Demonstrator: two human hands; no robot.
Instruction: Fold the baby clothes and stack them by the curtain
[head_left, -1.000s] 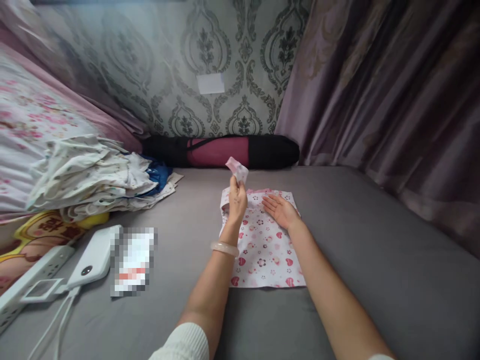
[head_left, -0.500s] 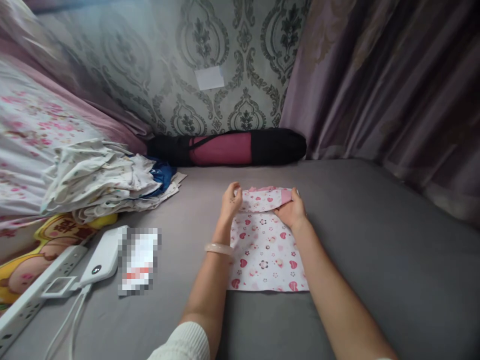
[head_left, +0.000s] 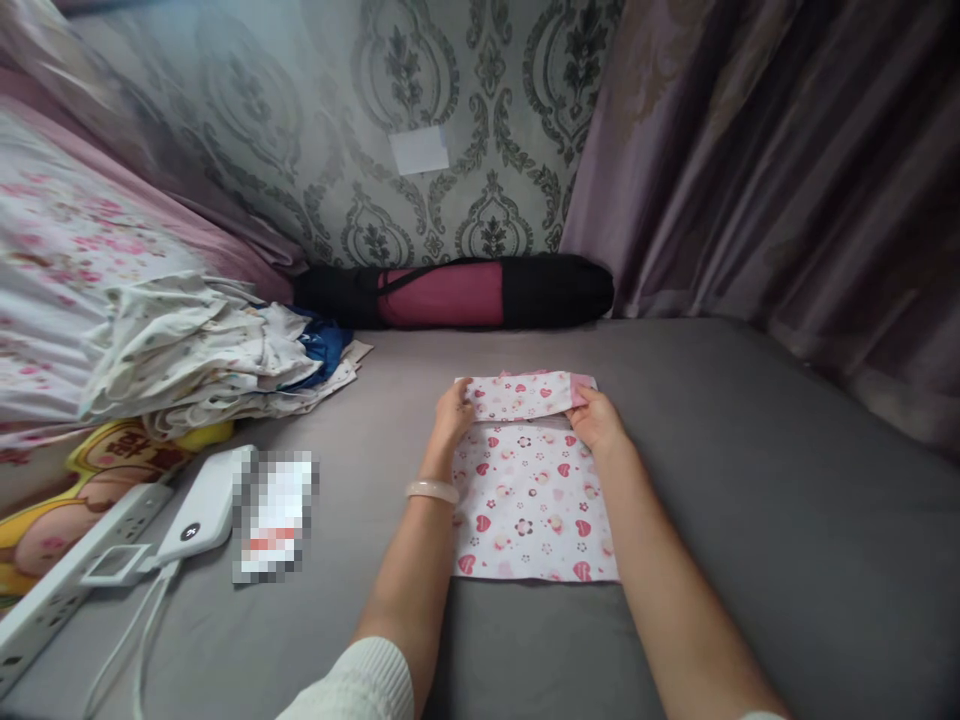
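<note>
A white cloth garment [head_left: 529,500] printed with red hearts and small flowers lies flat on the grey sheet in front of me. Its far part is folded over toward me as a band with a pink patch at the right end. My left hand [head_left: 453,412] grips the left end of that band, fingers closed round the edge. At the right end, my right hand [head_left: 596,418] pinches the band by the pink patch, thumb on top. The band looks slightly raised off the layer below. I cannot tell which kind of garment it is.
A black and maroon roll bag [head_left: 442,295] lies along the patterned wall. At the left are a pile of clothes [head_left: 202,350], a white power bank [head_left: 206,505] with cables, a power strip [head_left: 82,560], a yellow cartoon cushion [head_left: 52,530] and a blurred-out white item [head_left: 277,515].
Both hands have moved apart, pulling the folded band straighter and flatter. The right hand's fingers have shifted out from beneath the band to its right end.
</note>
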